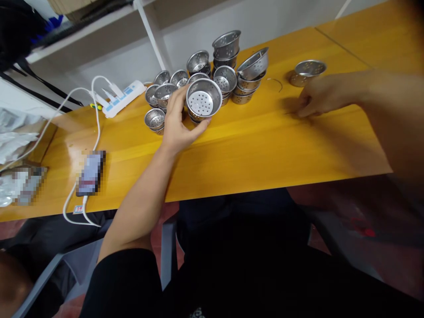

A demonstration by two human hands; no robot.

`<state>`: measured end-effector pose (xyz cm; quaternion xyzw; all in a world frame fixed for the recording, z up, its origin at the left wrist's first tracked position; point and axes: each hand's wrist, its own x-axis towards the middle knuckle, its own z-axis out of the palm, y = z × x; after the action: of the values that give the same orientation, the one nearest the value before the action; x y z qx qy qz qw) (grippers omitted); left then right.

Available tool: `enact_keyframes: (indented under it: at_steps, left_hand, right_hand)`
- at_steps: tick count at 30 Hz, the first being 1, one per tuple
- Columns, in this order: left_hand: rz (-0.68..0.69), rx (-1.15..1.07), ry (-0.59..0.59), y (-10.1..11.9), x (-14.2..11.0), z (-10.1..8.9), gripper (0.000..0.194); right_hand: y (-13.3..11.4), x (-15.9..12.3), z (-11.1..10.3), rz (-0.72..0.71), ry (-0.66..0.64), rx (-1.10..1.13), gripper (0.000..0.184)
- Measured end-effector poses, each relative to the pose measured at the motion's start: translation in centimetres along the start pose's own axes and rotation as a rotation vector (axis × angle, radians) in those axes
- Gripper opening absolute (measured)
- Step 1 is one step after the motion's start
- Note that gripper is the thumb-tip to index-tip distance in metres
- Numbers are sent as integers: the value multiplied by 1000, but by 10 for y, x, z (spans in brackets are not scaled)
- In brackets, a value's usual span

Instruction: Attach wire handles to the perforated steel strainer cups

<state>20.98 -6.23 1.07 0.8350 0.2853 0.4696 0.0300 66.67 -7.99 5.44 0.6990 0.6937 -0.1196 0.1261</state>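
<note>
My left hand grips a perforated metal cup between thumb and fingers, its open mouth and holed bottom facing me. Part of another metal rim shows just under it. Behind and beside it stand several similar cups, some in stacks; the topmost cup of the stack on the right sits tilted. My right hand is low over the table with its fingers pinched together, blurred by motion; what they hold, if anything, I cannot make out. Just beyond it stands a single perforated cup. A thin curved wire lies to its left.
A white power strip with plugged-in cables lies left of the cups on the yellow wooden table. A phone on a white cable is near the front edge. Clear plastic bags lie far left. A shelf runs behind.
</note>
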Motion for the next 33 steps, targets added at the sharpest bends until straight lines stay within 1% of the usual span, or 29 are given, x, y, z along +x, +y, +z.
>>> enact_keyframes:
  at_steps: [1, 2, 3, 5, 7, 9, 11, 12, 15, 18, 20, 21, 23, 24, 25, 27, 28, 29, 30, 33]
  left_hand:
    - [-5, 9, 1, 1, 0, -1, 99]
    - [-9, 18, 3, 1, 0, -1, 98]
    - [-12, 28, 6, 1, -1, -1, 97]
    - [-18, 41, 7, -1, -1, 0, 96]
    - [-23, 32, 8, -5, -2, 2, 98]
    - [-18, 3, 16, -10, -3, 4, 100]
    - [0, -25, 35, -13, -4, 6, 101]
    - [8, -31, 44, -13, -3, 6, 101]
    - [-12, -35, 52, -6, -2, 4, 105]
    - [-74, -62, 46, 7, 2, -2, 112]
    - [-92, -65, 43, 12, 3, -4, 113]
    - [-89, -54, 44, 13, 4, -5, 110]
    - [-65, -22, 52, 8, 2, -3, 101]
    - [-51, -9, 61, 4, 1, -2, 98]
    - [-39, -2, 69, -1, 0, 0, 98]
    - [-28, -9, 80, -10, -4, 4, 103]
    - [-30, -21, 80, -14, -5, 6, 108]
    - [-38, -36, 79, -16, -6, 8, 112]
    - [-50, -50, 79, -18, -6, 9, 114]
    - [-72, -62, 89, -17, -4, 9, 111]
  right_hand:
    - [-4, -4, -5, -11, -111, -45, 26]
    - [-9, -9, -9, -19, -166, -77, 27]
    - [-12, -13, -11, -23, -186, -97, 28]
    - [-16, -16, -9, -42, -123, -118, 32]
    - [-13, -12, -2, -73, -79, -154, 40]
    - [-5, -3, 6, -96, -67, -184, 47]
    - [4, 7, 12, -135, -64, -168, 49]
    - [9, 11, 14, -165, -42, -144, 49]
    - [20, 16, 16, -285, 101, -36, 47]
    - [16, 13, 14, -384, 262, 111, 45]
    - [2, 6, 10, -462, 336, 324, 46]
    - [-8, 0, 6, -500, 373, 477, 47]
    - [-34, -14, -5, -570, 395, 763, 52]
    - [-49, -21, -11, -615, 434, 839, 48]
    - [-64, -28, -19, -672, 480, 887, 37]
    - [-95, -40, -32, -766, 563, 983, 15]
    - [-110, -45, -38, -818, 566, 1025, 12]
    - [-124, -47, -42, -859, 574, 1072, 17]
    - [-138, -49, -45, -870, 581, 1115, 23]
    - [-172, -44, -41, -834, 614, 1243, 39]
